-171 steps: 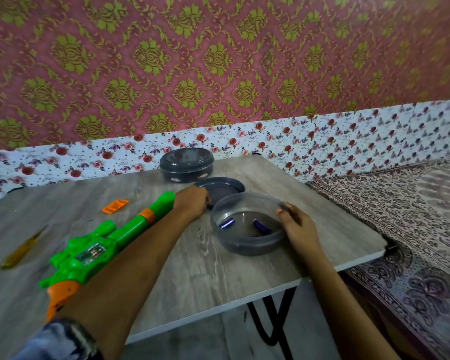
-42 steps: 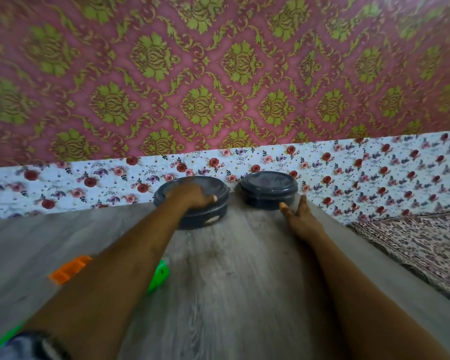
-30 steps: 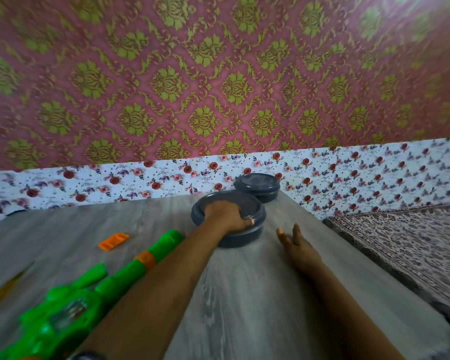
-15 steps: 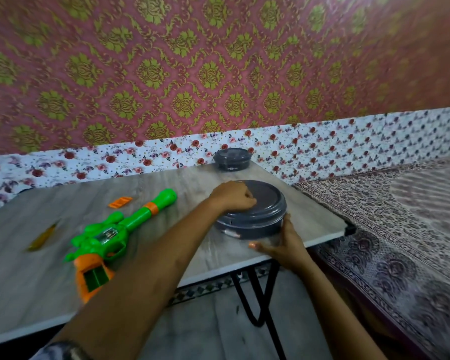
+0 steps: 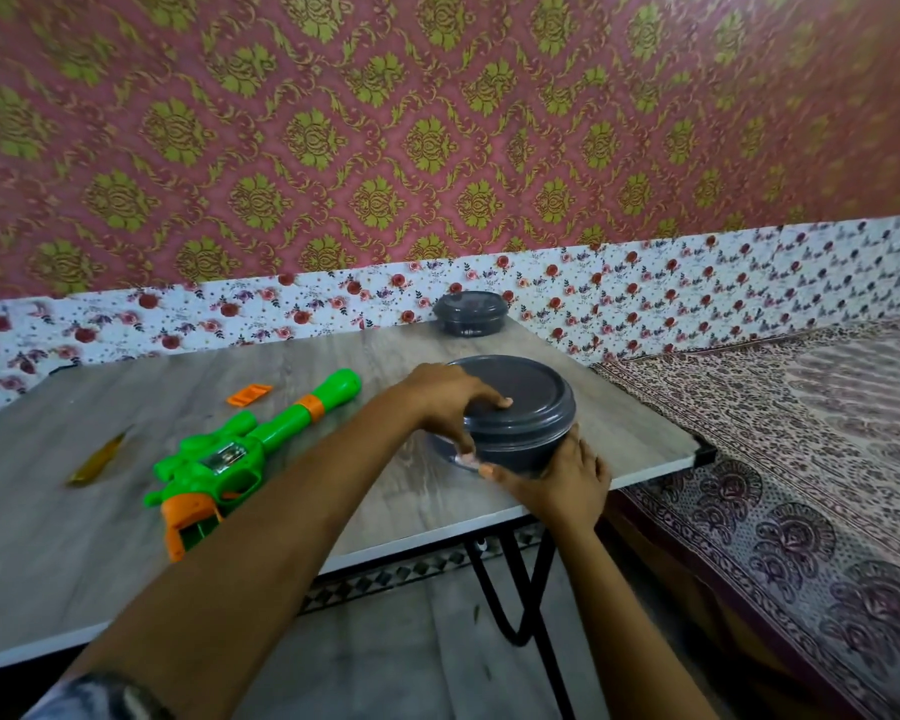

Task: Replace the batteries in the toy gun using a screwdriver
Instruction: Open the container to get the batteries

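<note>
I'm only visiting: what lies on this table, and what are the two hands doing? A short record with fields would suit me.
left hand: grips the lid of the near grey container
right hand: holds that container's near side
far container: lidded, at the back corner of the table
toy gun: lying flat, untouched, left of the hands
orange cover: loose, beyond the gun
screwdriver: lying at far left

Head camera; forward, down, close
</note>
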Demonstrator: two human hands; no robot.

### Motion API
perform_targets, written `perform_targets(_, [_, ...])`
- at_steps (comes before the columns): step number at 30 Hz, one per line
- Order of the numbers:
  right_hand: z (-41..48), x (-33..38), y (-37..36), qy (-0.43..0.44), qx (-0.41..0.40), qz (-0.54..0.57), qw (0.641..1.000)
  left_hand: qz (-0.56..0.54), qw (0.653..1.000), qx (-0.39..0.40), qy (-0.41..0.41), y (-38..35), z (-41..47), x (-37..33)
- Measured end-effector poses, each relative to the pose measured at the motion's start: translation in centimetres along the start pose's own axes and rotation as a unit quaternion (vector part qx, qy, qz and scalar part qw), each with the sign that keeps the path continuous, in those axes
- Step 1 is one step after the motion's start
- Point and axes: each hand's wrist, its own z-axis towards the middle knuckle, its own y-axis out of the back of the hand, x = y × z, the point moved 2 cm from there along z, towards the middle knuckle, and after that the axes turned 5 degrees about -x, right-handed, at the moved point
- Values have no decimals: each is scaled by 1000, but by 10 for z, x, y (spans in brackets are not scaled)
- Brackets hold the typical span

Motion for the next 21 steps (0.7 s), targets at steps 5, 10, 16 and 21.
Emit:
perform_targets(5, [-1,1,2,-2,-9,8,1000,24,999,-21,-27,4,3,-3])
perform_targets(10, [-2,3,5,0,3,12,1000,53,996,-17,-62,12,5,-3])
perform_targets(16, [-3,4,7,-7,17,17,1000,12,998,-13,-60,18,7,3])
perform_targets(21, [-1,3,8,-8,16,29,999,-190,978,-89,-13,35,2,32])
